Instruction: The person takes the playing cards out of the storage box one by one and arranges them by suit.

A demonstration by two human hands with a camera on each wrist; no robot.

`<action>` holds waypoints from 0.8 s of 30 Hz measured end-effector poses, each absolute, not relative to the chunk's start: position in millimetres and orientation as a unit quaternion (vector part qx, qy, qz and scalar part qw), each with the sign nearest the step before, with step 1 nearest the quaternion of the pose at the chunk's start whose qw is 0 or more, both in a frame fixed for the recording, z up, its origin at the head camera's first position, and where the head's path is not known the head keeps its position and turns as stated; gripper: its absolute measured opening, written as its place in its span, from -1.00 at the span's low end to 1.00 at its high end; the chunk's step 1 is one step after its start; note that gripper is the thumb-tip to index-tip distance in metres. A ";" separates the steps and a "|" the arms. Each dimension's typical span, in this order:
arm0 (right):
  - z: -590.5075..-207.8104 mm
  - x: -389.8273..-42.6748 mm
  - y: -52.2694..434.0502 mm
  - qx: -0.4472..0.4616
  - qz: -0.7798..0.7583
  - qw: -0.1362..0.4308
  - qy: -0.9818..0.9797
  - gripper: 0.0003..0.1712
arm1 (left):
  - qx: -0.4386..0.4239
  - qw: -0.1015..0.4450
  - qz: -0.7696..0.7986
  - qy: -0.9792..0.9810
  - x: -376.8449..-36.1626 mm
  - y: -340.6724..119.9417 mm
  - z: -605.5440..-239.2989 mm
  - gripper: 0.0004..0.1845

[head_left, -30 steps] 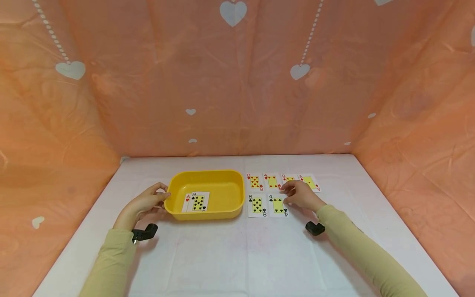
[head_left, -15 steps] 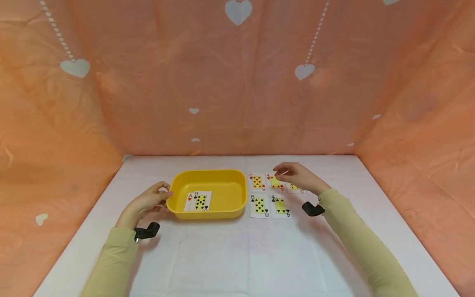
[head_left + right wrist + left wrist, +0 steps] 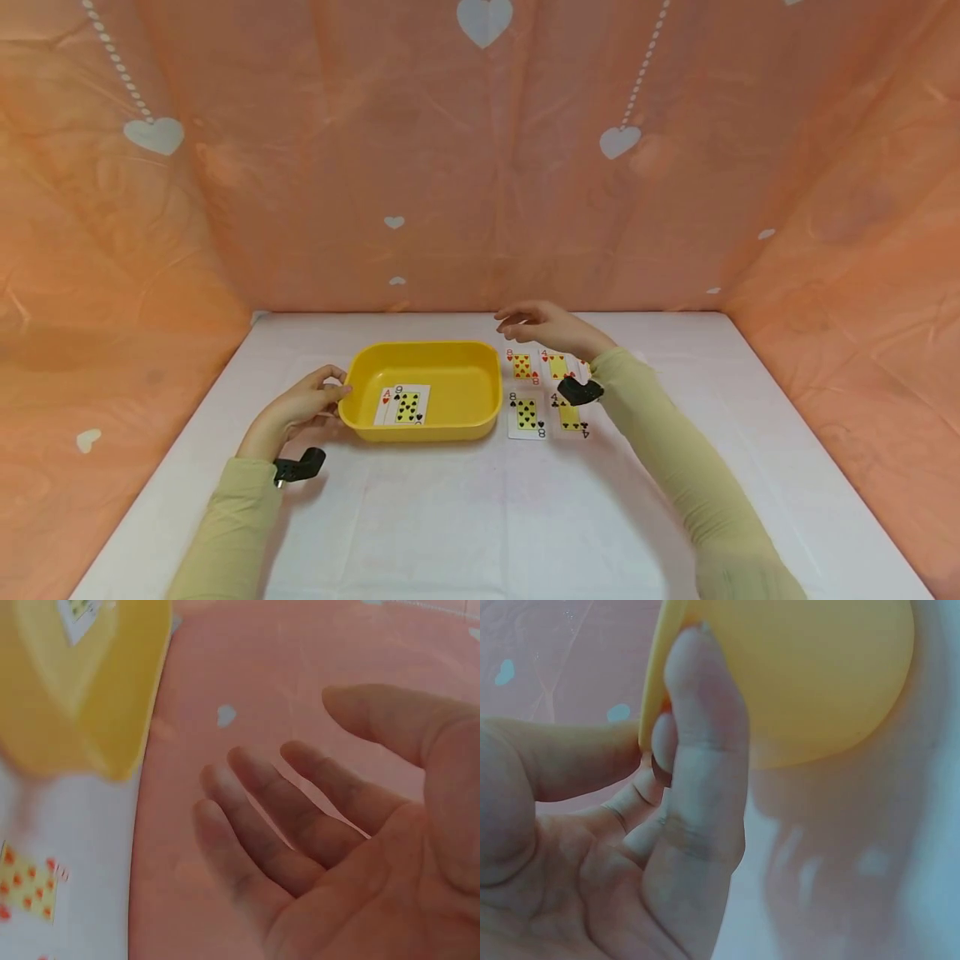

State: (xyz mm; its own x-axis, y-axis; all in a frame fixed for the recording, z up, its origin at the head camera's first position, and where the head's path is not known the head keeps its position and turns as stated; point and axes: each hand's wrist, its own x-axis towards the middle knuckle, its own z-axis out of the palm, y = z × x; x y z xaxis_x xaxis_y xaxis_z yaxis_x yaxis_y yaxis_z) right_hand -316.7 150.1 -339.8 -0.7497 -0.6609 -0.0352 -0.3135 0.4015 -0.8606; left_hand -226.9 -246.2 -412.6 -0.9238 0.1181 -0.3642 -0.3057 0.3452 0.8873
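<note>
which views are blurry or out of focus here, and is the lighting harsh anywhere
Head view: sharp, evenly lit, soft shadows only, playing cards legible, slight wide-angle bend at the edges. Left wrist view: soft throughout, the left hand and the yellow plastic tub too close to focus. Right wrist view: the right hand hazy, the tub smeared; no glare in any view.
</note>
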 end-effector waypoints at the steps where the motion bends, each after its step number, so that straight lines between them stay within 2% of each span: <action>1: -338.9 -317.8 145.0 -0.304 -0.465 0.197 0.808 -0.60 | -0.058 0.186 0.571 0.798 -226.8 -246.3 -413.0 -0.69; 12: -347.9 -332.5 95.3 -0.314 -0.537 0.281 0.731 -0.61 | -0.055 0.182 0.581 0.791 -224.1 -246.4 -412.2 -0.72; 24: -381.3 -341.8 58.9 -0.278 -0.518 0.334 0.737 -0.58 | -0.055 0.180 0.578 0.794 -223.2 -242.1 -412.5 -0.74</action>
